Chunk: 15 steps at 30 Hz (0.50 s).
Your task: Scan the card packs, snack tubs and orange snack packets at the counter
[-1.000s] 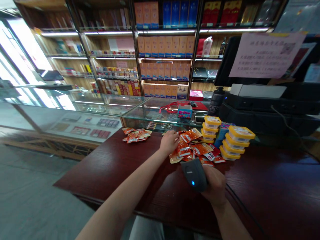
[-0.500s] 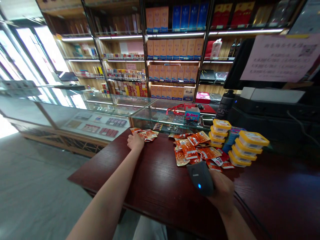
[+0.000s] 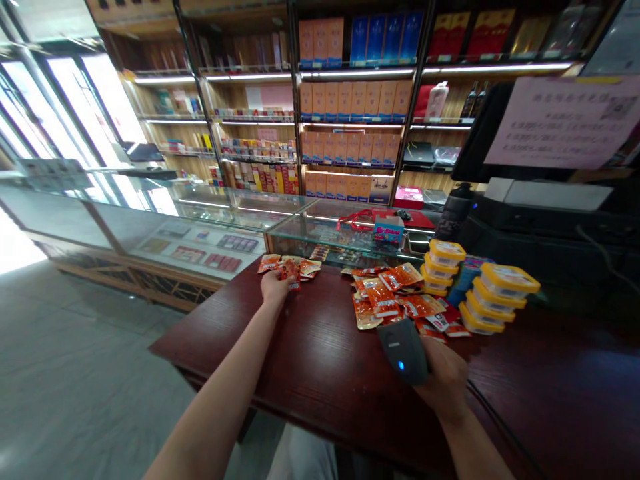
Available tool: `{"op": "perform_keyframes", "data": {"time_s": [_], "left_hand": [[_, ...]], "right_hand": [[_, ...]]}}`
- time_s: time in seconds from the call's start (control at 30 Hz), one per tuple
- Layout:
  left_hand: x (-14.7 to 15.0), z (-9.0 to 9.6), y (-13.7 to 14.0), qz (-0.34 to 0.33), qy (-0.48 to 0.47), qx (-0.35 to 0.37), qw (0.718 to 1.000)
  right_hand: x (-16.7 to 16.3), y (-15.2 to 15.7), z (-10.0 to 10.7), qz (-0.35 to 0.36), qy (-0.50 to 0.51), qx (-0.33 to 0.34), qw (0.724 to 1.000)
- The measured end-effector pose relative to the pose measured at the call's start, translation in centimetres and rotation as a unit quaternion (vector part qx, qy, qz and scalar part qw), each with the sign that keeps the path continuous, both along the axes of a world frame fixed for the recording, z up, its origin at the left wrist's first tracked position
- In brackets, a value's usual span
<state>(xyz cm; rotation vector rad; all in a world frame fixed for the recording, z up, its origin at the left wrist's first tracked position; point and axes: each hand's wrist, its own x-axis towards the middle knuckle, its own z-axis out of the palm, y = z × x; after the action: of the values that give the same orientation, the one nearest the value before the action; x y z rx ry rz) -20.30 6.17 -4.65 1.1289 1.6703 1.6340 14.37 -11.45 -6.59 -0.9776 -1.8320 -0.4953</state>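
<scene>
My left hand (image 3: 275, 287) is at the far left part of the dark wooden table, its fingers closed on an orange snack packet (image 3: 292, 270). Other orange packets (image 3: 269, 263) lie around that hand. In my right hand (image 3: 445, 377) is a dark grey barcode scanner (image 3: 404, 350) with a blue light glowing on top. Just beyond the scanner's head lies a larger heap of orange snack packets (image 3: 381, 298). To the right of the heap, yellow-lidded plastic tubs (image 3: 501, 293) stand in two stacks.
A glass display counter (image 3: 240, 207) runs behind the table (image 3: 320, 360). A small blue and pink box (image 3: 389, 230) sits on the glass. At the right stand a black bottle (image 3: 454, 212) and a monitor with a pink paper sheet (image 3: 560, 123). The scanner's cable (image 3: 500, 423) trails to the lower right.
My left hand has lifted an orange packet, which now shows in its fingers, and has shifted slightly nearer. The right hand with the scanner has barely moved; the view has shifted a little.
</scene>
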Motion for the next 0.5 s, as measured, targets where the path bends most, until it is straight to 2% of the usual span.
{"op": "perform_keyframes", "data": {"time_s": [0.1,0.23,0.33,0.4,0.5], "left_hand": [[2.8,0.0,-1.2,-0.056,-0.123,0.020,0.991],[6.3,-0.3,-2.2,-0.117,-0.301,-0.024,0.946],[7.5,-0.5,-2.3,-0.134,-0.375,-0.030,0.917],[7.6,-0.5,-2.3,-0.165,-0.422,-0.040,0.891],[7.0,-0.2,-2.5,-0.249,-0.498,-0.065,0.828]], "right_hand": [[-0.1,-0.1,0.0,-0.009,-0.004,-0.007,1.000],[-0.2,-0.2,-0.2,-0.006,-0.007,-0.017,1.000],[-0.2,-0.2,-0.4,-0.008,0.003,-0.021,1.000],[-0.1,-0.1,-0.4,-0.007,0.009,-0.024,1.000],[-0.1,0.0,-0.5,-0.007,0.005,-0.030,1.000]]}}
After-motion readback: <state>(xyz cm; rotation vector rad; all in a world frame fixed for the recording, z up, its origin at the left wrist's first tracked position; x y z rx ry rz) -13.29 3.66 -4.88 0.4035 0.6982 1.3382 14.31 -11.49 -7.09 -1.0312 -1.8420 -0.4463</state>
